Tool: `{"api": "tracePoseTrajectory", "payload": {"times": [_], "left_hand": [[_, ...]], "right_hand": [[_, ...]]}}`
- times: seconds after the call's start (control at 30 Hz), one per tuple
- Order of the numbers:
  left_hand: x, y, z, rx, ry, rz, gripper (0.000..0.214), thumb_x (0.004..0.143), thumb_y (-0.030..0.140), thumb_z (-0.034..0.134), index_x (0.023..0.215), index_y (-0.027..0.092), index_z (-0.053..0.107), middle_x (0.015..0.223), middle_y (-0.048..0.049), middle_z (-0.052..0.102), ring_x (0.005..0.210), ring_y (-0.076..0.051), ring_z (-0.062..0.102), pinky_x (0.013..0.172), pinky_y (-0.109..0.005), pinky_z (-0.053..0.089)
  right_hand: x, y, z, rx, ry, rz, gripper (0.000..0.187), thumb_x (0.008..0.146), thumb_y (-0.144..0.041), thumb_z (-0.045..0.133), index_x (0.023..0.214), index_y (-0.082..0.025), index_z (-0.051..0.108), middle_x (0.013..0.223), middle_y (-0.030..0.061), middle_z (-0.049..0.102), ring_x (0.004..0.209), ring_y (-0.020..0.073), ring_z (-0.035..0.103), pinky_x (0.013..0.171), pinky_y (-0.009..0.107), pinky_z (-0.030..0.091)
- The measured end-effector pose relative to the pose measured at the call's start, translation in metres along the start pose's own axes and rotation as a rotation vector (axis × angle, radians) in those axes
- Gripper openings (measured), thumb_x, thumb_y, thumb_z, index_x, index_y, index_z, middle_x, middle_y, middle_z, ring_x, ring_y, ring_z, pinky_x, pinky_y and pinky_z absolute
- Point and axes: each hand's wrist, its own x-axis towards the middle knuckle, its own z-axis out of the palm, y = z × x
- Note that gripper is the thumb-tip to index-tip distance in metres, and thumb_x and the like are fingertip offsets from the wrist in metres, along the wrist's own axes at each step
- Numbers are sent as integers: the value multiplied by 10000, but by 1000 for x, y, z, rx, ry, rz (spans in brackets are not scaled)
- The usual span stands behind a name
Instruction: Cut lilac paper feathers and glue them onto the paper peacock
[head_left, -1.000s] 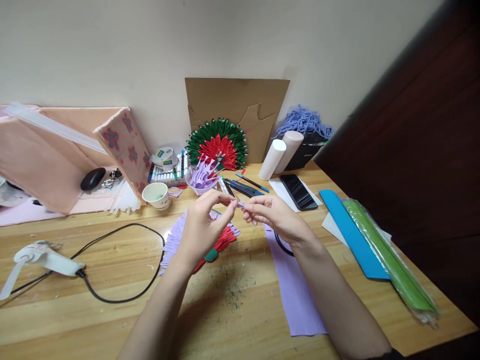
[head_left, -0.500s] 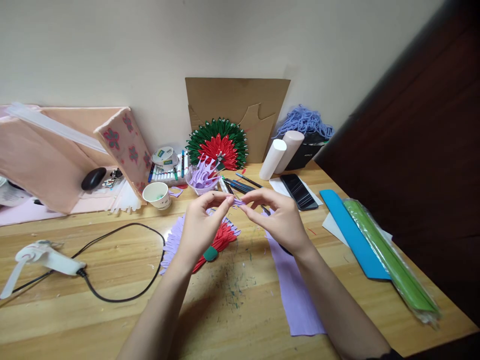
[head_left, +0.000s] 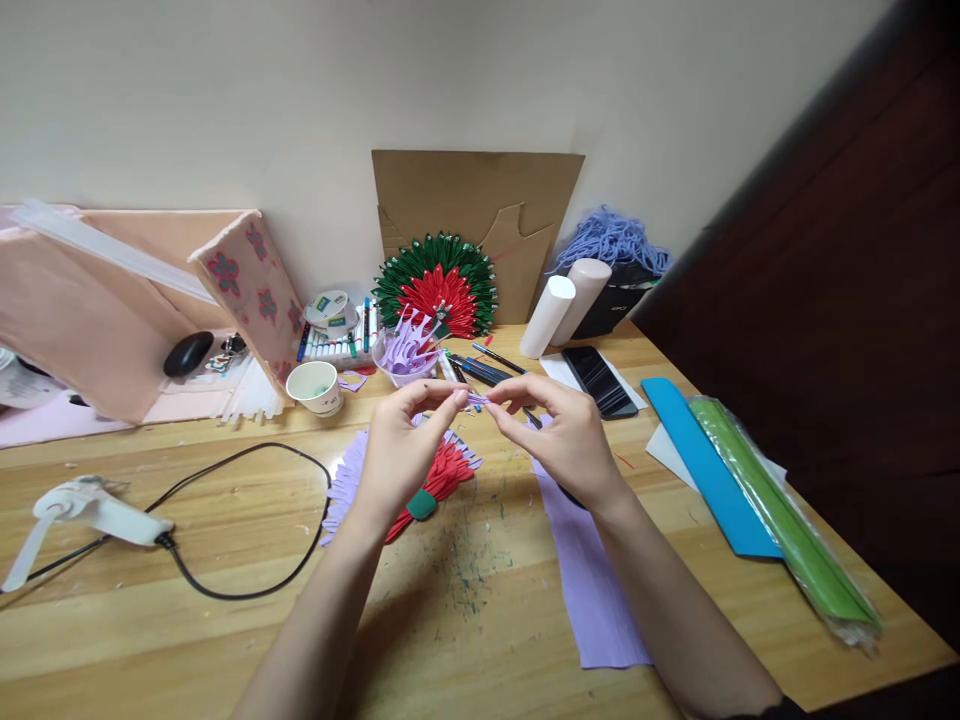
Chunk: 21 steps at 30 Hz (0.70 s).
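My left hand (head_left: 401, 445) and my right hand (head_left: 559, 435) meet above the middle of the wooden table (head_left: 225, 620). Both pinch a small purple paper piece (head_left: 477, 399) between their fingertips. Under the left hand lies a fan-shaped paper craft (head_left: 442, 475) of purple, red and green petals. Below the right hand a purple paper sheet (head_left: 592, 590) lies flat on the table. A bowl of purple paper pieces (head_left: 406, 355) stands just beyond the hands.
A white glue gun (head_left: 90, 510) with a black cord (head_left: 247, 590) lies at the left. A paper cup (head_left: 316, 387), markers (head_left: 337, 345), pens (head_left: 487, 368), a phone (head_left: 596, 380), white rolls (head_left: 555, 310), a red-green fan (head_left: 436, 285), cardboard and blue (head_left: 701, 465) and green sheets (head_left: 780, 520) surround the work spot.
My right hand has turned palm down and moved closer to the left hand. Both hands keep pinching the purple paper piece, which stays at the same spot.
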Motion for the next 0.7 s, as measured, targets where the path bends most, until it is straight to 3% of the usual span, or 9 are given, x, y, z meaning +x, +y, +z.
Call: {"api": "tracePoseTrajectory", "payload": {"times": [0.2, 0.7], "left_hand": [[-1, 2, 0, 8, -1, 10, 165, 756, 293, 629, 830, 156, 681, 864, -56, 698, 801, -153, 632, 764, -267, 489], [-1, 6, -2, 83, -37, 21, 179, 785, 317, 578, 712, 153, 583, 711, -14, 621, 691, -125, 570, 680, -235, 442]], "right_hand": [[0, 0, -1, -26, -8, -13, 83, 743, -112, 599, 797, -169, 627, 750, -3, 661, 634, 104, 603, 604, 224, 496], [-1, 2, 0, -214, -31, -363, 57, 811, -144, 538, 824, -181, 581, 747, 24, 647, 713, 140, 592, 679, 279, 479]]}}
